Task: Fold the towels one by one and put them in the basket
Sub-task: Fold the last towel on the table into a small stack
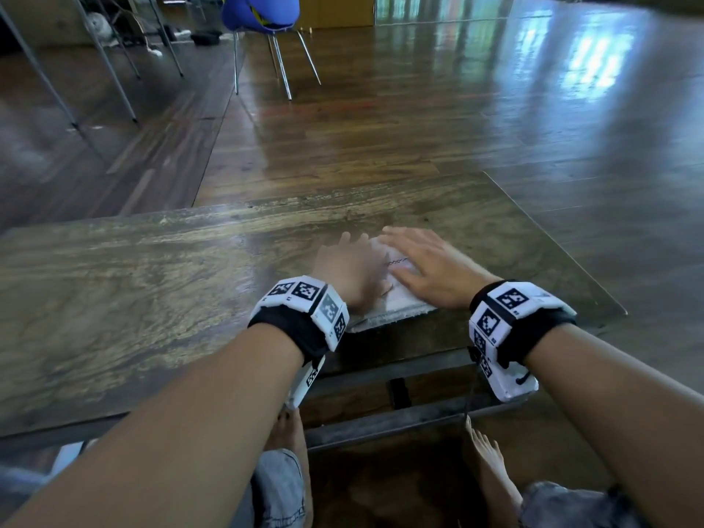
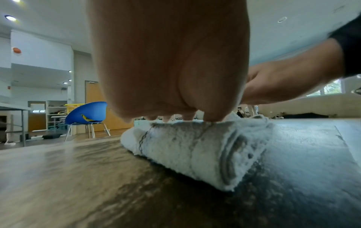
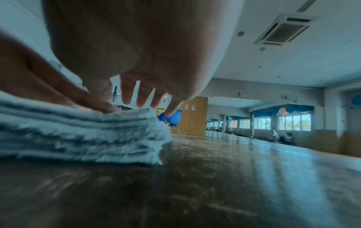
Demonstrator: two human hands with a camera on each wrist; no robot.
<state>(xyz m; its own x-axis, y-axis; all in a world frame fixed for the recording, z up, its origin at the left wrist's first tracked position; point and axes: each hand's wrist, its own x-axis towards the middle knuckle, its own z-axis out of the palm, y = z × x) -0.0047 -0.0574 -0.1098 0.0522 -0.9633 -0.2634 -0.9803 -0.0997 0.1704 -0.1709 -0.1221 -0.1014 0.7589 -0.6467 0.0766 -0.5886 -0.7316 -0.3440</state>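
Note:
A small white towel point(image 1: 396, 302) lies folded into a thick stack on the wooden table point(image 1: 152, 291), near its front right. Both hands lie flat on top of it. My left hand point(image 1: 348, 266) covers its left part and my right hand point(image 1: 426, 264) its right part, fingers stretched forward. In the left wrist view the folded towel point(image 2: 195, 151) shows its rolled layers and a dark stitched line, with my left hand's fingertips point(image 2: 213, 118) pressing its top. From the right wrist, the towel point(image 3: 78, 135) appears as several stacked layers under my spread right fingers point(image 3: 126, 95). No basket is in view.
The table's right edge point(image 1: 564, 249) runs close to my right hand. A blue chair point(image 1: 263, 17) stands on the shiny wooden floor beyond the table. Metal table legs point(image 1: 110, 70) stand at the far left. My bare feet point(image 1: 491, 470) rest under the table.

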